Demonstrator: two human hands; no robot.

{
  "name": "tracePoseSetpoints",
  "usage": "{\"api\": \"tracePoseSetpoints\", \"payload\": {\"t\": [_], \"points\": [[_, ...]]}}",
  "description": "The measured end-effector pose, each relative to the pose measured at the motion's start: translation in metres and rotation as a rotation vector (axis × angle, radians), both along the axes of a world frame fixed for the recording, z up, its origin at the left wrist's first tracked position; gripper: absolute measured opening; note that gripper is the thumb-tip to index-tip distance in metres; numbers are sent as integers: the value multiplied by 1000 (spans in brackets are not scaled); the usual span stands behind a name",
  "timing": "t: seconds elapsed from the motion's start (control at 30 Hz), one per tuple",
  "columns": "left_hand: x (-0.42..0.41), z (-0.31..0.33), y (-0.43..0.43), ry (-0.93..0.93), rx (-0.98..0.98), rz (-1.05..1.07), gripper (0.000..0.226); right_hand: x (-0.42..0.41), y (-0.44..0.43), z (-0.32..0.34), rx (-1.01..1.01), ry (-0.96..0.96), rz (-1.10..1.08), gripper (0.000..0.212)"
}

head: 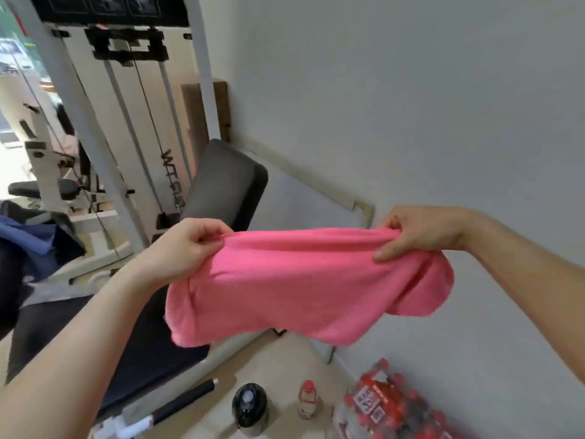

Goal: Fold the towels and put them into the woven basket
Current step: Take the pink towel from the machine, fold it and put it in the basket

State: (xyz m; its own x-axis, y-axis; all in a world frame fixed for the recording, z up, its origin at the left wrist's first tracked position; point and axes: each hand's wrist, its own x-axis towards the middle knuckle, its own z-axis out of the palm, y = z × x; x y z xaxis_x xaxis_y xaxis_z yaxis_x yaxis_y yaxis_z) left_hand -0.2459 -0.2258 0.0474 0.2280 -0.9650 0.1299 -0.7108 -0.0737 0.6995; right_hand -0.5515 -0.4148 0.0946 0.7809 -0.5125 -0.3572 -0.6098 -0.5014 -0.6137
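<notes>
Pink cloth pinched at both ends: my left hand [190,245] grips one corner of the towel [304,286] and my right hand [421,232] the other. Its long axis runs side to side between them, level and equally near each. The rest hangs above a black padded bench [228,185]. No woven basket in view.

Sparse lettering, none of it fully legible

Left of centre, black capital letters run sideways down the white panel of the weight machine [169,167]. They look like "WTO", and the letters below them are too blurred to read. At the lower right, a red-and-white label [367,403] on the wrapped pack of red-capped bottles [408,416] carries a large number that looks like "35". Its smaller print is unreadable.
</notes>
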Motion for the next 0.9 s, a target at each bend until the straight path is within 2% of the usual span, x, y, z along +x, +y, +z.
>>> {"api": "tracePoseSetpoints", "payload": {"t": [0.07, 0.13, 0.2, 0.23, 0.3, 0.37, 0.43, 0.53, 0.57, 0.67, 0.7, 0.77, 0.83, 0.9], "points": [[-22, -5, -19, -16, 8, -82, 22, -41, -6, -1, -153, 87, -99, 16], [-38, -11, -37, 120, 64, -177, 7, -84, -7, -2, -220, 110, -217, 15], [-59, -15, -54, 294, 148, -315, 31, -132, 2, -1, -207, 68, -375, 12], [-70, -17, -61, 359, 202, -384, 31, -153, 9, -2, -192, 46, -445, 12], [-93, -21, -76, 391, 285, -521, 11, -191, 23, -4, -184, 46, -546, 14], [-115, -30, -91, 304, 284, -575, 22, -227, 39, -8, -138, 56, -628, 15], [-145, -42, -101, 242, 207, -533, 25, -261, 56, -9, -66, 63, -706, 17], [-198, -52, -105, 395, 180, -475, 41, -313, 85, -11, 66, 43, -806, 12], [-215, -51, -104, 460, 192, -492, 40, -331, 95, -12, 119, -2, -843, 12], [-258, -46, -104, 650, 360, -682, 14, -385, 126, -15, 278, -180, -933, 24], [-271, -45, -105, 647, 448, -757, 14, -402, 135, -17, 317, -222, -949, 30], [-300, -49, -110, 511, 545, -864, 21, -434, 150, -23, 346, -266, -1003, 33], [-338, -59, -117, 254, 408, -871, 15, -468, 157, -30, 250, -196, -1053, 27], [-380, -69, -127, 61, 180, -785, 17, -503, 157, -37, 42, 1, -1053, 19]]}}
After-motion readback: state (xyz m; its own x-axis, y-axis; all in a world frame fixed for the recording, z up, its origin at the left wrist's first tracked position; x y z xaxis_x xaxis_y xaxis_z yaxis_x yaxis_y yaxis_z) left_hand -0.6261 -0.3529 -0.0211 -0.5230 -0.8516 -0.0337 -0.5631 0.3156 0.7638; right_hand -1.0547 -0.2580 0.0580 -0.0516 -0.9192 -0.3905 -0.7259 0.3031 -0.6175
